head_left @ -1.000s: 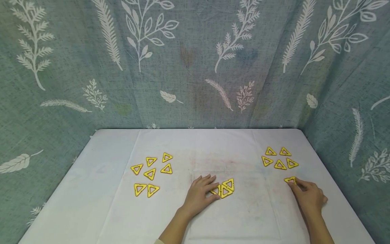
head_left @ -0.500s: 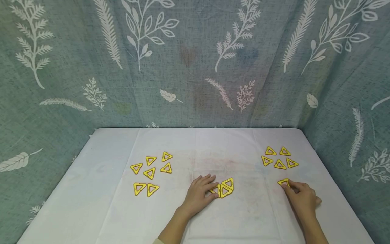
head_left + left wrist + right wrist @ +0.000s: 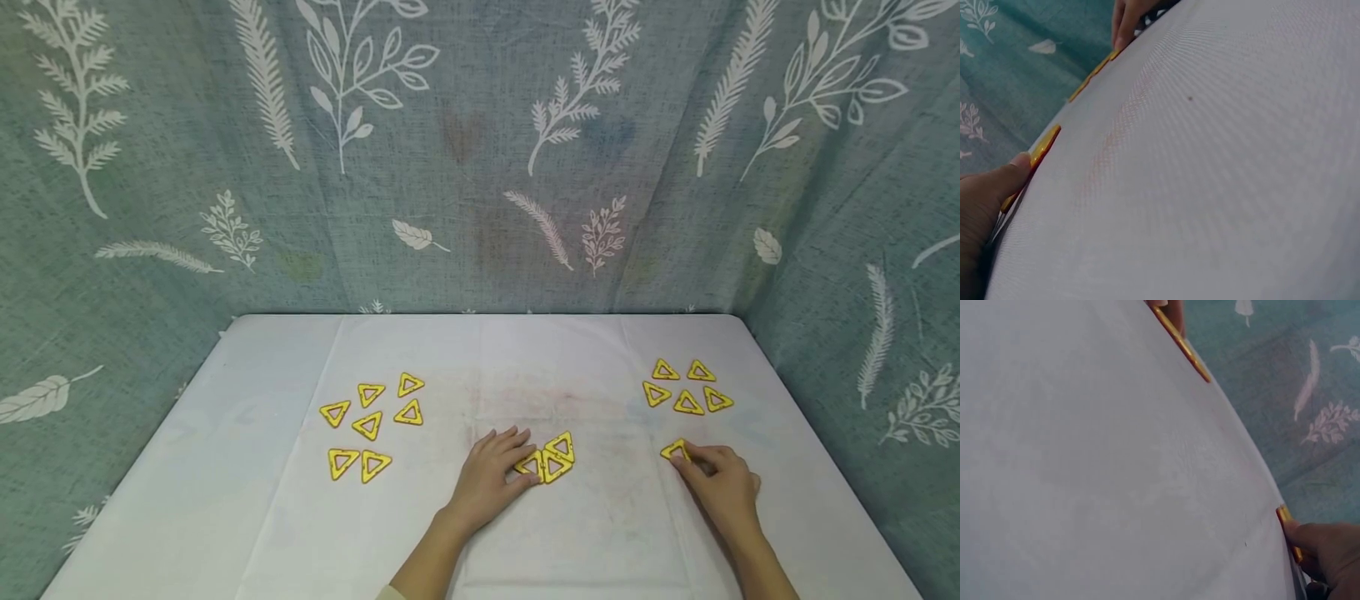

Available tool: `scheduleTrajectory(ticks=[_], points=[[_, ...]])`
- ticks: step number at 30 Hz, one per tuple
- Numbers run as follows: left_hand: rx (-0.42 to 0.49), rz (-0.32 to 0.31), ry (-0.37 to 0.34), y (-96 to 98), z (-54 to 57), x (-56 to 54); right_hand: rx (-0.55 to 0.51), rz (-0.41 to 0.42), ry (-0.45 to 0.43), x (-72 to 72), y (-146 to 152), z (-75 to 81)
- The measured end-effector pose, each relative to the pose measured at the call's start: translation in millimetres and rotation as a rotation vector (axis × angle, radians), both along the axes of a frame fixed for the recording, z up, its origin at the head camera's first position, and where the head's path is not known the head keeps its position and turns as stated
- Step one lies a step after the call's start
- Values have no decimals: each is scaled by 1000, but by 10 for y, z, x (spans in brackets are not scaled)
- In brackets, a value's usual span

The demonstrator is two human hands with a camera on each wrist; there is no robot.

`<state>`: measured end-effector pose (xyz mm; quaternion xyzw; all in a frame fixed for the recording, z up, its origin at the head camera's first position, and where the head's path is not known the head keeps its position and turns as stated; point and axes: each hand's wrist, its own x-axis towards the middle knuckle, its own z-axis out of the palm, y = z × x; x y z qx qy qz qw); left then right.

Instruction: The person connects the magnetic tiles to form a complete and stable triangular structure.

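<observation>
In the head view, three yellow triangle tiles [image 3: 545, 468] with open centres lie joined flat in the middle of the table. My left hand [image 3: 486, 482] rests on the leftmost one with fingers extended, partly covering it; the left wrist view shows the thumb against a tile edge [image 3: 1049, 141]. On the right, my right hand [image 3: 723, 487] pinches another yellow triangle tile [image 3: 668, 452] between thumb and fingers, close to the tabletop. This tile is apart from the joined group. The right wrist view shows the pinched tile [image 3: 1284, 514] edge-on.
Several loose yellow triangle tiles [image 3: 367, 437] lie spread on the left of the white-covered table [image 3: 570, 550]. Another cluster of triangle tiles [image 3: 688, 412] lies at the back right. A patterned green-blue cloth [image 3: 450, 183] surrounds the table's back and sides.
My right hand has slid left with the pinched triangle tile, toward the joined tiles. The left hand stays in place, and the upper joined tile has tilted slightly.
</observation>
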<state>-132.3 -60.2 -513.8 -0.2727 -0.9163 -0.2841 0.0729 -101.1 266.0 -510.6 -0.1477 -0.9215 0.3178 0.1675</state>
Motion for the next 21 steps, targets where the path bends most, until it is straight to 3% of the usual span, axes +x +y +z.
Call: scheduleTrajectory(ticks=[11, 21], points=[[-34, -13, 33, 8, -3, -5, 23, 96, 52, 12, -156, -8], [-45, 16, 0, 22, -23, -9, 20, 146, 64, 8, -300, -16]])
